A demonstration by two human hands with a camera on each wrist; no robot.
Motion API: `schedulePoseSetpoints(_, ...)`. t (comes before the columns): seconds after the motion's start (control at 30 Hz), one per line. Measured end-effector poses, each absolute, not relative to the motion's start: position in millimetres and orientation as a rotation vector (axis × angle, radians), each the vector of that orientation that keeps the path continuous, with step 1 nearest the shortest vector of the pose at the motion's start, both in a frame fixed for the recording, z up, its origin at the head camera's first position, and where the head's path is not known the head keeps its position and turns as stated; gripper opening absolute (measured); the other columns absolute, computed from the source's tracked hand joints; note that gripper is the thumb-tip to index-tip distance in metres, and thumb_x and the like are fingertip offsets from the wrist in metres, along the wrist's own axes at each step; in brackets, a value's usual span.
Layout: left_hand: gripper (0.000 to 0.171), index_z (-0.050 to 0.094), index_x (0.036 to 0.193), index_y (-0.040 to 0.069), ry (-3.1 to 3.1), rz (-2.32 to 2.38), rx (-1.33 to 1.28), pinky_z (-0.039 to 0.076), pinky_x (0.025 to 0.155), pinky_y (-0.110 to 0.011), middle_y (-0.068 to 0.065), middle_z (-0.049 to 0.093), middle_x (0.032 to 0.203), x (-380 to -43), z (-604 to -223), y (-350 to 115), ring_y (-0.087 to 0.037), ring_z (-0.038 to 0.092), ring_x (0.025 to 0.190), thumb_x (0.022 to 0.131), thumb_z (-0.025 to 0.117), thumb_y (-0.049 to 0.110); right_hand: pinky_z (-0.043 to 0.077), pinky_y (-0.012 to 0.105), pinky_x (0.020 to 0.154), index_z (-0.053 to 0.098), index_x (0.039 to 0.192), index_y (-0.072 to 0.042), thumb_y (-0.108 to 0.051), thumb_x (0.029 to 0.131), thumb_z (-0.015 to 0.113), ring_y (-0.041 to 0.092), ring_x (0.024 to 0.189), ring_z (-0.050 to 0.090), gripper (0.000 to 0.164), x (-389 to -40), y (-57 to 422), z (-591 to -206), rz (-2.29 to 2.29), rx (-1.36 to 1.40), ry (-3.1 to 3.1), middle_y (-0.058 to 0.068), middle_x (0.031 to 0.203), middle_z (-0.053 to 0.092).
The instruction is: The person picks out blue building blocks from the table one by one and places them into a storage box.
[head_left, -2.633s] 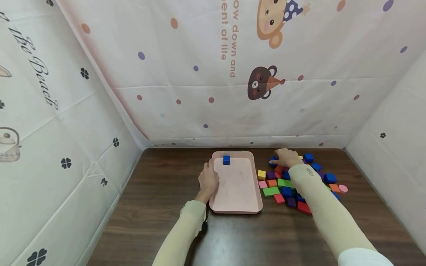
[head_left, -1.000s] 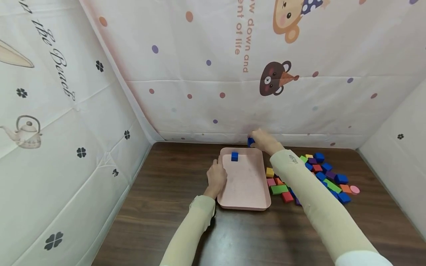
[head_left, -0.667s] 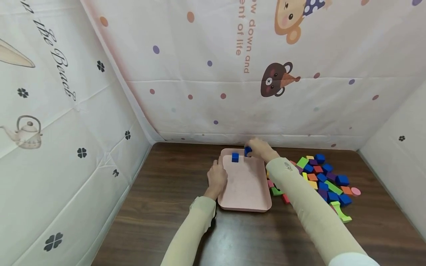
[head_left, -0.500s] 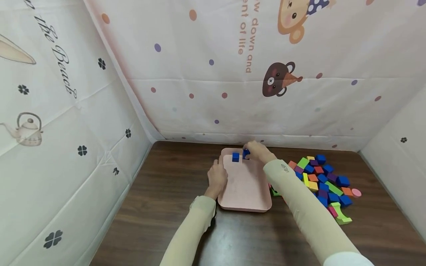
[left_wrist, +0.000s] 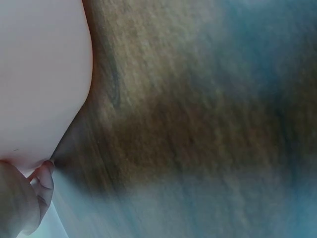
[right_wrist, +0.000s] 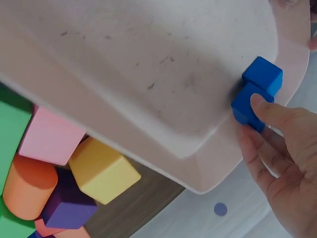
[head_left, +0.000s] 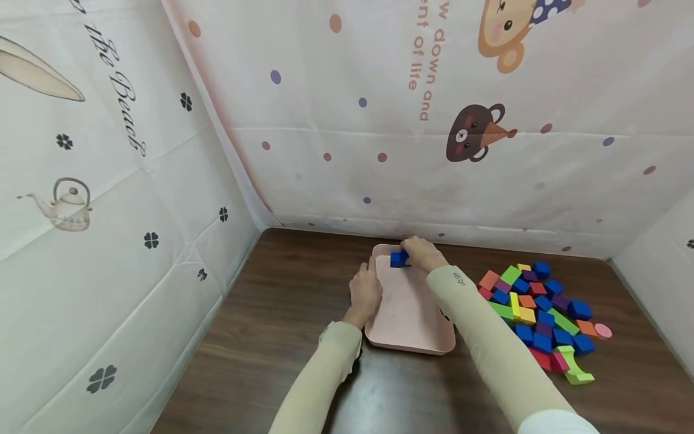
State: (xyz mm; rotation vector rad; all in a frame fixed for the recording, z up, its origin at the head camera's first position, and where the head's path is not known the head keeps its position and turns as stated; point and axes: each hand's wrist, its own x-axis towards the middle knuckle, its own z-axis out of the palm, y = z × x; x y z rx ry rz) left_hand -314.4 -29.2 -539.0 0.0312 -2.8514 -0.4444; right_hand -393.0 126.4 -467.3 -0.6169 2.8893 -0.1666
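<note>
Right hand [right_wrist: 294, 166] pinches a blue block [right_wrist: 244, 106] inside the pink tray [head_left: 406, 310], up against a second blue block [right_wrist: 262, 74]. Left hand [head_left: 365, 293] at tray's left edge; gripping or merely touching, unclear. Work looks early: two blues in, one unreleased; many blocks [head_left: 544, 318], blues included, remain on the table [head_left: 303, 289]. Count: one tray, two blocks inside; outside, one pink disc [head_left: 603, 331], one green arch [head_left: 573, 369] visible, others partly hidden, uncountable.

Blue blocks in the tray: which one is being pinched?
In the head view, the right block, pinched by the right hand; the left block, beside it, isn't held.
</note>
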Motion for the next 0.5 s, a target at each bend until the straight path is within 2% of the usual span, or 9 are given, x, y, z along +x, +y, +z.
schedulePoseSetpoints(0.1,0.055,0.05,0.145,0.011,-2.842,-0.415,0.017,0.059,0.061,-0.036,-0.011,0.069,0.108,-313.6,-540.7,-27.2,-0.023,0.073,0.079,0.094,0.069,0.01,0.055,0.051,0.094,0.071,0.119,-0.006,-0.006,0.093,0.073,0.034,0.112,0.068,0.026,-392.5,126.0,-471.9,-0.15,-0.574,2.888,0.018,0.122,0.069)
schedulePoseSetpoints(0.33,0.057,0.051,0.144,0.009,-2.807,-0.417,0.007,0.059,0.064,-0.041,-0.012,0.068,0.109,-313.2,-540.9,-23.8,-0.027,0.074,0.081,0.091,0.071,0.009,0.056,0.054,0.092,0.066,0.128,-0.009,-0.012,0.096,0.07,0.034,0.118,0.065,0.032,-391.0,130.8,-475.8,-0.153,-0.528,2.896,0.018,0.129,0.066)
schedulePoseSetpoints(0.5,0.057,0.052,0.143,0.007,-2.799,-0.409,-0.011,0.06,0.065,-0.04,-0.013,0.069,0.108,-312.9,-541.3,-21.0,-0.027,0.074,0.08,0.09,0.072,0.008,0.057,0.05,0.091,0.067,0.128,-0.004,-0.02,0.099,0.068,0.035,0.112,0.069,0.033,-391.7,147.1,-460.5,-0.113,-0.613,2.935,0.017,0.123,0.07)
